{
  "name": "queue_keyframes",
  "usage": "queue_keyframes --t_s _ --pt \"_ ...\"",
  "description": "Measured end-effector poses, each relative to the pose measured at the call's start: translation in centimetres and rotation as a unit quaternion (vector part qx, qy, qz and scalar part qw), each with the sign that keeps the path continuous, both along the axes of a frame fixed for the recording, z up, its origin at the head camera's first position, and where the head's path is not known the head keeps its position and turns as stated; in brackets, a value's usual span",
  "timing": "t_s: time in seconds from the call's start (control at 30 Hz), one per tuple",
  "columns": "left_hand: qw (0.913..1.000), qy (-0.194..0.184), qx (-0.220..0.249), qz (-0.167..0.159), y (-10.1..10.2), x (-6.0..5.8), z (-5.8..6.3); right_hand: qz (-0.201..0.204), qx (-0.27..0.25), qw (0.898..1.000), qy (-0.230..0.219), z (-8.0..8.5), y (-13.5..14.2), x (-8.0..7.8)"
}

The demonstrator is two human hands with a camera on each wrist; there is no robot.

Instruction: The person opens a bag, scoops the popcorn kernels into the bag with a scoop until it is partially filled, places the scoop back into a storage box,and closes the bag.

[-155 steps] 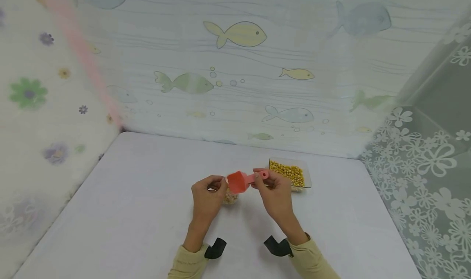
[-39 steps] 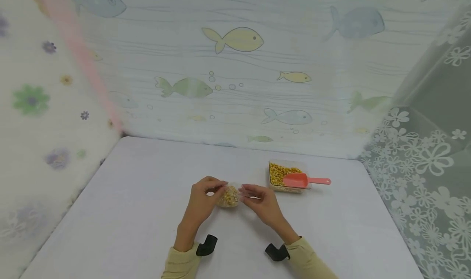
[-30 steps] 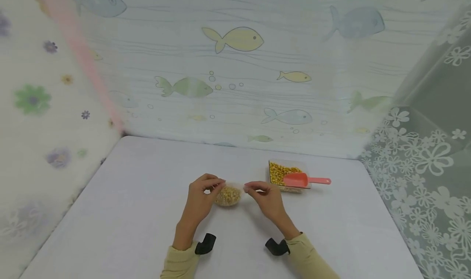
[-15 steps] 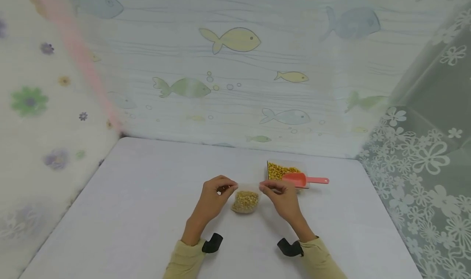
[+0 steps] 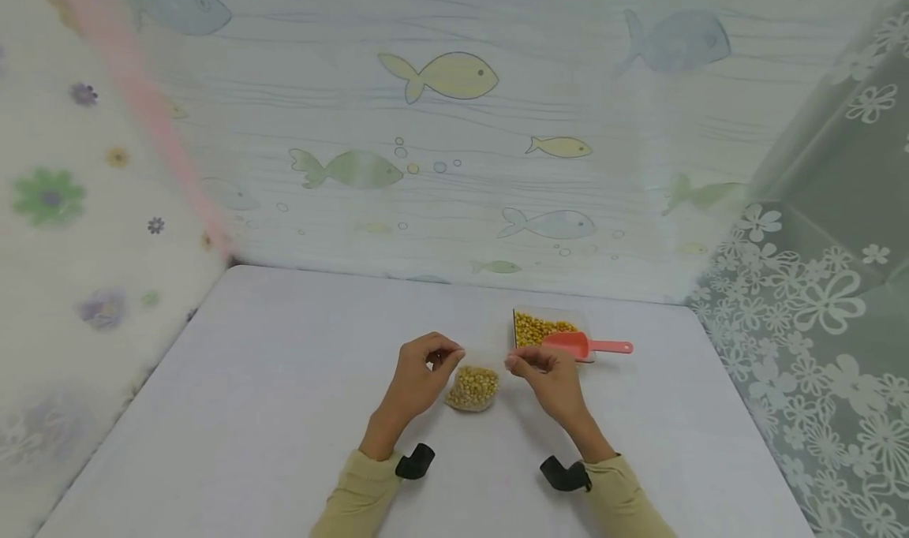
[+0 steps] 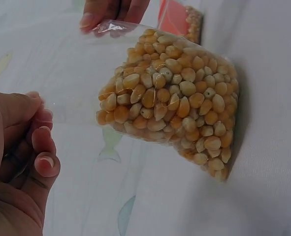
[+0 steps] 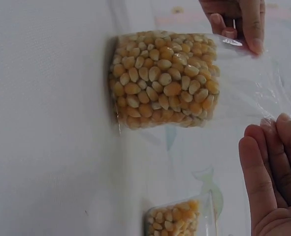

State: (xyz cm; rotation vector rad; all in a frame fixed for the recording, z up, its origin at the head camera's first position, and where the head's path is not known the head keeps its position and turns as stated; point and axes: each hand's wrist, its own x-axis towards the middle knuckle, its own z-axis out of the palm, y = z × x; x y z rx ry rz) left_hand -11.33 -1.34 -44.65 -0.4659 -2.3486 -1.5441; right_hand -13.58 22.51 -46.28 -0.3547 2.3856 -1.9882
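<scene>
A clear plastic bag (image 5: 473,388) with corn kernels filling its lower part stands on the white table, between both hands. My left hand (image 5: 424,368) pinches the bag's upper left edge between thumb and index finger. At the opposite upper corner my right hand (image 5: 550,380) pinches the film the same way. In the left wrist view the bag (image 6: 170,93) appears sideways, its upper film stretched flat between the fingertips. The right wrist view shows the kernels packed in the bag (image 7: 165,81), with bare film above them.
Behind my right hand stands a clear container (image 5: 529,329) of corn kernels. A pink scoop (image 5: 568,345) lies across it, handle pointing right. A wall with fish drawings (image 5: 454,167) rises along the table's back edge.
The scoop, earlier held in my right hand over the bag, now lies on the container. My right hand has moved to the bag's top corner, and the bag has shifted right and stands more upright.
</scene>
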Motion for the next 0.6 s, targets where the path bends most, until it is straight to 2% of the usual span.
queue_keyframes --t_s 0.13,0.23,0.27,0.47,0.6 --pt "0.9999 0.009 0.003 -0.003 0.1 -0.1 -0.2 0.007 0.011 1.0 0.001 0.3 0.2 0.0" --pt "1.0 0.003 0.006 -0.004 0.2 0.1 -0.2 0.008 0.014 1.0 0.003 0.5 0.3 0.2" --pt "1.0 -0.002 0.007 -0.004 0.3 0.2 0.0 0.008 0.012 1.0 0.003 0.6 0.3 0.2" --pt "0.9996 -0.008 0.013 -0.023 0.5 1.5 2.8 0.028 0.0 0.999 0.019 0.0 0.7 0.0" --pt "0.999 -0.006 0.018 -0.042 0.4 1.4 2.9 0.039 0.007 0.999 0.021 -0.5 0.9 -0.2"
